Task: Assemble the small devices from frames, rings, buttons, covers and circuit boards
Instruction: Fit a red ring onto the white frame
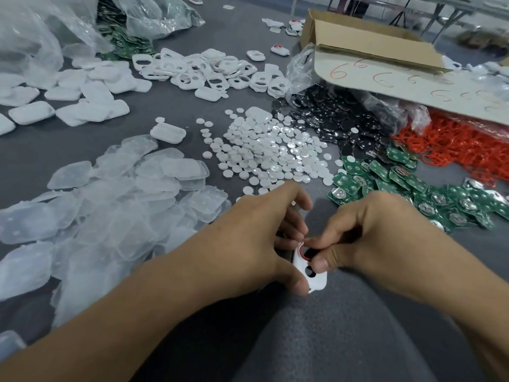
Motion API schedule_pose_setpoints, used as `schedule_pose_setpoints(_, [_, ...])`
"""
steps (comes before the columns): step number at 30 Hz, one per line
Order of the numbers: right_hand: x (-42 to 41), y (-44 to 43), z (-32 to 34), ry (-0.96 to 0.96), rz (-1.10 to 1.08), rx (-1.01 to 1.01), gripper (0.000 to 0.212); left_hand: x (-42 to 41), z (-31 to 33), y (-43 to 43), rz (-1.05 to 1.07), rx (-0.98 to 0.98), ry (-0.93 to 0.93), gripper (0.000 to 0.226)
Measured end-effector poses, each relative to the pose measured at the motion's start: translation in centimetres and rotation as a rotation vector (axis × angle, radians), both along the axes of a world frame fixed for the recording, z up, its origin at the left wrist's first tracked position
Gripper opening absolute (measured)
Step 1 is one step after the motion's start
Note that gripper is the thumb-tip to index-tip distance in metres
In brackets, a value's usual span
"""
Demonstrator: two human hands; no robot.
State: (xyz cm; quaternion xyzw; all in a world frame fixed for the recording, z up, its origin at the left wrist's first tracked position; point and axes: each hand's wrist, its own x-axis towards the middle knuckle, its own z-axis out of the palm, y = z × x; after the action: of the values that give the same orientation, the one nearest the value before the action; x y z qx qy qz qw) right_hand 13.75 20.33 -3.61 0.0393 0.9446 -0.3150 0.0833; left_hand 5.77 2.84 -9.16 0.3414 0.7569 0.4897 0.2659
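A white frame (pixel 316 279) is gripped in the left hand (pixel 256 232), nearest the camera, while a red ring (pixel 301 250) is pinched against its larger hole by the right hand (pixel 366 230), seemingly not fully seated. Covers (pixel 124 194), buttons (pixel 270 155) and boards (pixel 399 177), heaped beyond, are judged not yet fitted.
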Motion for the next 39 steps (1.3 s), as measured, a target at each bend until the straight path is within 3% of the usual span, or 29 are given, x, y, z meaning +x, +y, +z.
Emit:
schedule_pose_setpoints(9, [-3.9,1.2,0.7,-0.392,0.070,-0.134,0.033,0.1,0.7,0.2,0.007,-0.036,0.049,0.080])
schedule_pose_setpoints(15, [-5.2,1.0,0.2,-0.481,0.023,-0.131,0.022,0.1,0.8,0.2,0.006,-0.032,0.048,0.077])
schedule_pose_setpoints(18, [-4.2,1.2,0.2,-0.435,0.009,-0.181,0.021,0.2,0.8,0.2,0.012,-0.026,0.039,0.077])
schedule_pose_setpoints(23, [0.4,1.3,-0.9,-0.023,0.004,-0.233,0.018,0.1,0.6,0.0,0.003,-0.009,-0.006,0.075])
schedule_pose_setpoints(26, [1.6,1.2,-1.3,0.079,-0.014,-0.170,0.022,0.1,0.7,0.0,-0.006,-0.012,-0.006,0.073])
schedule_pose_setpoints(33, [-1.2,1.2,-0.2,-0.159,-0.038,-0.059,0.012,0.2,1.0,0.1,-0.005,-0.069,0.073,0.071])
schedule_pose_setpoints(39, [-2.6,1.1,0.2,-0.352,-0.148,-0.155,0.012,0.4,1.4,0.2,-0.017,-0.128,0.149,0.061])
